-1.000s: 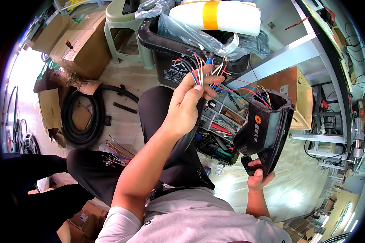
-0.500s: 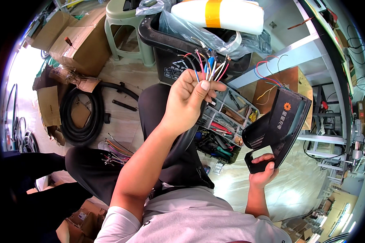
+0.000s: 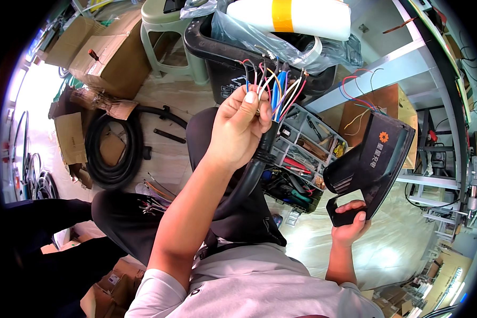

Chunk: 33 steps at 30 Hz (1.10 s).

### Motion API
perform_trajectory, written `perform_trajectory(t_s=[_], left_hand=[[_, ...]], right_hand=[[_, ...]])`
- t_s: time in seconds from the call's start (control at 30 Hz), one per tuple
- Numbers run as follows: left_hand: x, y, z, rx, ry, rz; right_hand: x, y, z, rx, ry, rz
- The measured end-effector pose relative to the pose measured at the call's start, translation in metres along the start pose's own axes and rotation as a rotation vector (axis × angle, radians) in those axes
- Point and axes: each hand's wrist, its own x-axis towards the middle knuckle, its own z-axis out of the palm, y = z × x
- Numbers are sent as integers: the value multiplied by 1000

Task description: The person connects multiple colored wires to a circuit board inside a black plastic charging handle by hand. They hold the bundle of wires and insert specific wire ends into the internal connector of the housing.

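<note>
My left hand [image 3: 241, 119] is closed on a bundle of coloured wires [image 3: 281, 90] at the end of a thick black cable [image 3: 253, 175] that runs down across my lap. The wires fan upward, several blue, white, red and black. My right hand [image 3: 350, 228] grips the handle of a black plastic gun-shaped housing [image 3: 379, 164] with an orange emblem. Loose thin wires [image 3: 358, 93] rise from its top, apart from the bundle. Below and between them, a grey compartment tray [image 3: 297, 148] holds tools, beside a black toolbox [image 3: 286, 193]. More cut wires [image 3: 153, 201] lie by my left knee.
A coiled black hose [image 3: 103, 175] and cardboard boxes [image 3: 108, 58] are at left, with another person's dark legs [image 3: 47, 217]. A green stool [image 3: 188, 71], black bin [image 3: 196, 42] with plastic and white roll [image 3: 249, 16], wooden box [image 3: 405, 127] and metal frame [image 3: 440, 111] surround me.
My right hand has moved right and slightly up with the housing, whose wires have pulled away from my left hand. More of the cable and blue wires now shows behind my left hand.
</note>
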Motion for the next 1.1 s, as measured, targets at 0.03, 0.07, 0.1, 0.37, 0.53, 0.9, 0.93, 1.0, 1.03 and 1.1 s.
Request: perform_trajectory(t_s=[0.03,0.07,0.1,0.37,0.53,0.9,0.93,1.0,1.03,1.1], left_hand=[[1,0,0,-15,17,-6],[1,0,0,-30,33,-13],[2,0,1,-45,50,-19],[8,2,-5,-157,27,-31],[11,4,-14,-284,4,-79],[10,7,-15,-235,63,-60],[10,6,-14,-207,58,-45],[9,5,-13,-148,49,-16],[8,3,-11,-37,62,15],[4,-1,-5,186,85,76]], right_hand=[[0,-1,0,5,0,1],[0,-1,0,9,0,3],[0,-1,0,14,0,4],[-2,-1,1,30,-7,19],[-4,1,-3,18,-46,27],[-3,-1,4,-6,-27,0],[-3,-1,4,0,-23,3],[-4,-1,4,16,-12,10],[-4,-1,4,24,-4,13],[-5,0,2,24,-22,9]])
